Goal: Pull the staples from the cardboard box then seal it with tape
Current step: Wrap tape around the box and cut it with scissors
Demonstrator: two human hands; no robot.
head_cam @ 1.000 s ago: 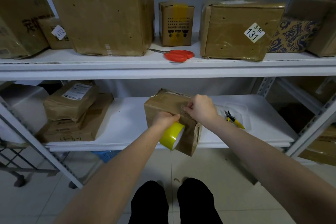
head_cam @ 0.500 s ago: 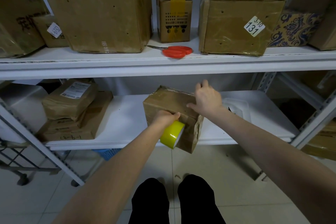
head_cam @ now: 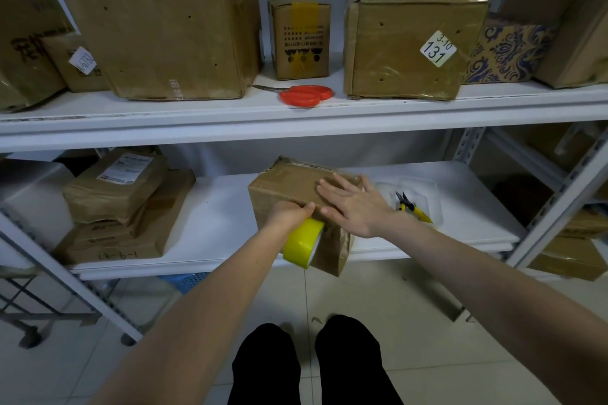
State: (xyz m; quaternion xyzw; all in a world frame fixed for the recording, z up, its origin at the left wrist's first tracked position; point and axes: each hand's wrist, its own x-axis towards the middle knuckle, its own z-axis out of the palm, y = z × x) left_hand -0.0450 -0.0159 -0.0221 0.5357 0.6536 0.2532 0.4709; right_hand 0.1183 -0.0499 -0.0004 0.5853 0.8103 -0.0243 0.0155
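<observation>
- Fingers [head_cam: 332,189] wide: presses right hand [head_cam: 357,207] flat on cardboard box [head_cam: 289,184] top, mid-frame.
- Fingers curled: grips yellow tape roll [head_cam: 301,243] in left hand [head_cam: 288,212], against box edge.

pliers [head_cam: 413,207] right of box [head_cam: 286,186], on shelf [head_cam: 217,223]

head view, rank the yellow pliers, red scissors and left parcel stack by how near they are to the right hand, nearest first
From the right hand, flat on the cardboard box:
1. yellow pliers: just right of it, on the lower shelf
2. red scissors: above, on the upper shelf
3. parcel stack: far left of the lower shelf
</observation>
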